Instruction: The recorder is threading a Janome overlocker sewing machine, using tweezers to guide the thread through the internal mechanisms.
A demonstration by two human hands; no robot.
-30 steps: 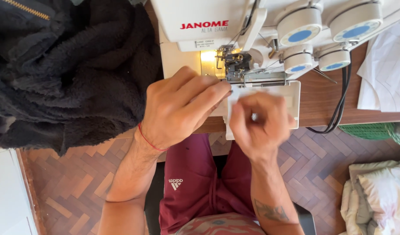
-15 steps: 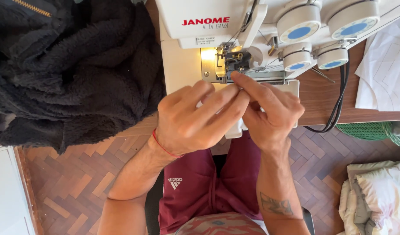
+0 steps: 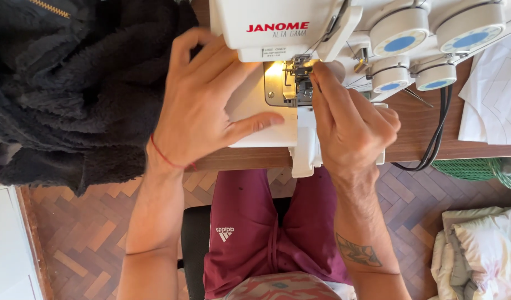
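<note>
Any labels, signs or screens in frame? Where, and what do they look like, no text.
Maker's mark: red lettering with smaller grey lettering under it, on the white sewing machine front, top centre.
Small sticker: pale rectangle with tiny dark print, just below the mark, above the lit needle area.
Logo: white emblem on the maroon shorts.
No screens, no packages.

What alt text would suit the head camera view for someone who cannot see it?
A seated person's right hand reaches to the needle area of a white sewing machine, while the left hand lies flat on its bed. A dark fleece garment lies at left.
</note>
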